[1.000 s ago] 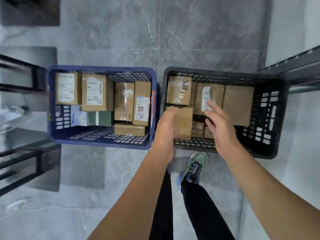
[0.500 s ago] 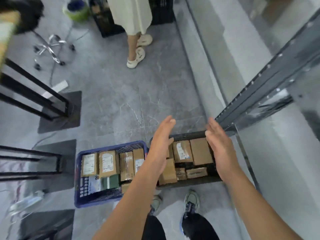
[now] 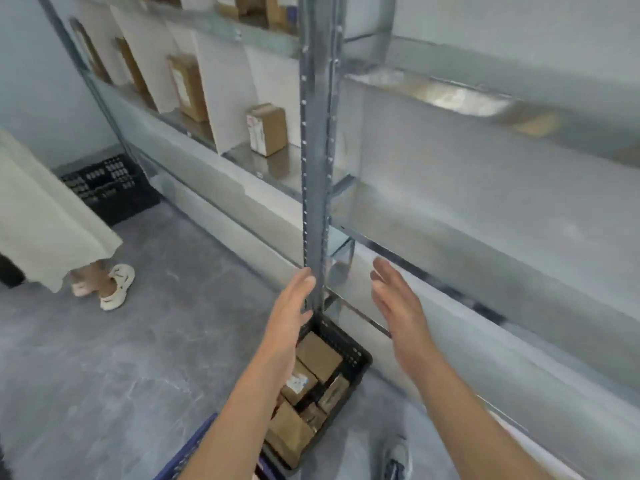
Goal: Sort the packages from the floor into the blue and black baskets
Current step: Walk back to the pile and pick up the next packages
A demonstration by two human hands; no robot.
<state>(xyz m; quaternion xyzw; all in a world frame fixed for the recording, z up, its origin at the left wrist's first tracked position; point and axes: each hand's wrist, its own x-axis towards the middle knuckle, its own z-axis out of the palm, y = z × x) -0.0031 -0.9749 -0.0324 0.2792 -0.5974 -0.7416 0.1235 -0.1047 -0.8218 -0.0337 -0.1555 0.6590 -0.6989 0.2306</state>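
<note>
The black basket stands on the floor below my arms, filled with several brown cardboard packages. Only a corner of the blue basket shows beside my left forearm at the bottom edge. My left hand and my right hand are raised well above the black basket, both with straight fingers and holding nothing. They hover in front of a grey metal shelf post.
A grey metal shelving unit runs along the right, with cardboard boxes on a shelf. Another person in a pale skirt and white shoes stands at the left. A second black crate sits behind them. My shoe is at the bottom.
The view has swung up from the baskets to the shelving. Both hands lifted away from the black basket and stay open and empty.
</note>
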